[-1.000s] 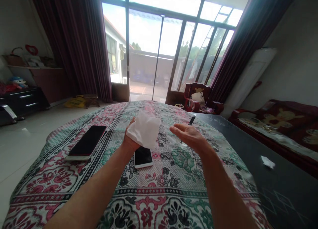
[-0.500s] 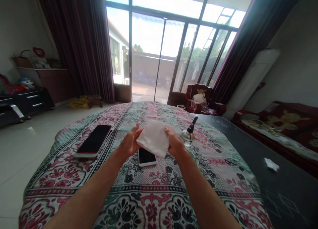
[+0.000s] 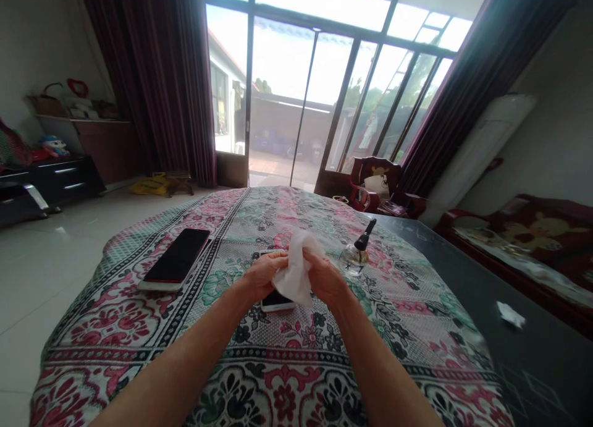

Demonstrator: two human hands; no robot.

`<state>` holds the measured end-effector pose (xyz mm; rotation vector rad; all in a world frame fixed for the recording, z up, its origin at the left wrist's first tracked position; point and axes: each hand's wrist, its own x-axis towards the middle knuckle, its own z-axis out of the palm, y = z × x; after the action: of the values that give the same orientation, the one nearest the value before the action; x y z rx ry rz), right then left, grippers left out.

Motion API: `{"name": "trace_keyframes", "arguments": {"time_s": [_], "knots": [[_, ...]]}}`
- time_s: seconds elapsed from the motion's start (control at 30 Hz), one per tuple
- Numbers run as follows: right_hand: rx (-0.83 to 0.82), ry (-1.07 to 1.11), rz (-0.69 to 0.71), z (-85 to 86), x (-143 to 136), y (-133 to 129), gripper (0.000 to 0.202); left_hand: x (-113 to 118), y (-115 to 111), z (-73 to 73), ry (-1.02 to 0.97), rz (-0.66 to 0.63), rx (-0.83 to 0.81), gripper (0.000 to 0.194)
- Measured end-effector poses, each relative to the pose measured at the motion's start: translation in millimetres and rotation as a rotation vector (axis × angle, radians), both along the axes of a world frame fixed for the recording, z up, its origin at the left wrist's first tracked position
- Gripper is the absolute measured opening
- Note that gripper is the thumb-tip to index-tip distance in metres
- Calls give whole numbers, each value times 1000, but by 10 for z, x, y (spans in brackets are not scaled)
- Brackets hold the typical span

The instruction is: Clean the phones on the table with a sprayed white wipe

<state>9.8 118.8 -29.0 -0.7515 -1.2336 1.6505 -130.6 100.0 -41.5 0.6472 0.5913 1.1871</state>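
Note:
A thin white tissue [image 3: 296, 275] hangs bunched between my two hands, above the middle of the patterned tablecloth. Its left edge is pinched by my left hand [image 3: 266, 275], and my right hand [image 3: 324, 276] grips the other side, with some fingers behind the tissue. Beneath the hands lies a white-framed phone [image 3: 277, 303] with a dark screen, partly covered by the tissue and my left hand. To the right of my right hand stands a clear round glass bottle [image 3: 354, 260] with a black top.
A large dark-screened phone [image 3: 178, 258] lies on the left of the patterned tablecloth [image 3: 231, 377], on top of a pale flat object. A crumpled white tissue [image 3: 510, 314] rests on the dark surface at the right. Red wooden seats stand beyond.
The tissue was spread flat between my hands and is now folded and bunched upright. My hands have come closer together. The view has shifted slightly.

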Motion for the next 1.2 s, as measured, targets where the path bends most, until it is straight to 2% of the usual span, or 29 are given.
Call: {"name": "trace_keyframes", "arguments": {"time_s": [0.07, 0.1, 0.13, 0.2, 0.3, 0.4, 0.47, 0.57, 0.7, 0.83, 0.9, 0.97, 1.07, 1.2], "knots": [[-11, -4, -50, 40, 27, 27, 43, -50, 6, 31, 163, 11, 40, 9], [-5, -25, -99, 74, 52, 45, 42, -107, 18, 43, 276, 70, 70, 8], [26, -97, -138, 115, 83, 65, 41, -181, 36, 49, 386, 158, 98, 7], [142, -296, -183, 199, 138, 111, 36, -351, 81, 32, 527, 415, 153, 4], [348, -512, -222, 274, 137, 166, 25, -546, 138, -65, 529, 592, 177, 17], [658, -750, -239, 227, 15, 163, 19, -596, 171, -194, 516, 644, 206, 25], [866, -935, -138, 147, -77, 110, 12, -587, 191, -267, 541, 638, 255, 29], [1060, -1109, 30, 33, -138, -45, 13, -592, 230, -353, 643, 577, 377, 31], [1215, -1209, 71, -34, -85, -278, 29, -660, 286, -425, 761, 538, 437, 27], [1235, -1211, 182, -62, -57, -348, 32, -738, 334, -434, 1311, 435, 566, 29], [1243, -1178, 218, -80, -83, -303, 29, -767, 355, -431, 1537, 378, 618, 33], [1264, -1139, 229, -105, -128, -215, 25, -787, 376, -438, 1657, 355, 642, 35], [1297, -1089, 187, -165, -216, -12, 21, -808, 402, -463, 1717, 340, 663, 36], [1300, -1045, 127, -252, -348, 328, 20, -823, 415, -482, 1687, 332, 676, 35]]}}
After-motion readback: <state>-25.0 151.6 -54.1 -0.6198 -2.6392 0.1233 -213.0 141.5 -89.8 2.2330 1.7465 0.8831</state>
